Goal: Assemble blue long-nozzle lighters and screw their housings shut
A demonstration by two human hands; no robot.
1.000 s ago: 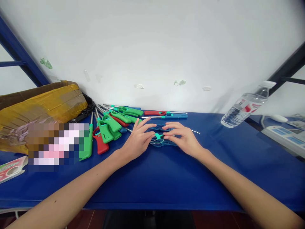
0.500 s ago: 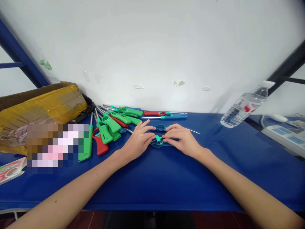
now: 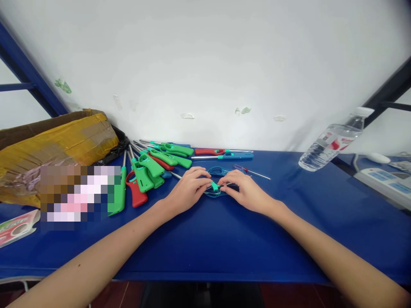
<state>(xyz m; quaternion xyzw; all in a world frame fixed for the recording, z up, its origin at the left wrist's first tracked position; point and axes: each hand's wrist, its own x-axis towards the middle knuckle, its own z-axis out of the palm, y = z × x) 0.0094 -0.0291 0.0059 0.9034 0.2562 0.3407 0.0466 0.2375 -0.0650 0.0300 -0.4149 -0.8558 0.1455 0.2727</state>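
Between my fingertips is a small turquoise trigger (image 3: 214,186) of a lighter. My left hand (image 3: 188,188) pinches it from the left with thumb and fingers. From the other side, my right hand (image 3: 245,190) grips its right end, its fingers curled; the exact contact is partly hidden. Beneath the hands lies an opened blue lighter housing (image 3: 215,171), with thin pale wires beside it and much of it covered. A screwdriver (image 3: 255,173) with a see-through purplish handle rests just beyond my right hand.
Several green and red long-neck lighters (image 3: 141,177) are piled to the left. A red lighter (image 3: 210,151) and a blue one (image 3: 239,155) lie near the wall. A taped carton (image 3: 58,141) stands at left, a water bottle (image 3: 332,143) and a power strip (image 3: 382,182) at right.
My right fingers have shifted and drawn in slightly, showing more of the screwdriver handle. The trigger has turned a little between my fingertips. The view has moved slightly.
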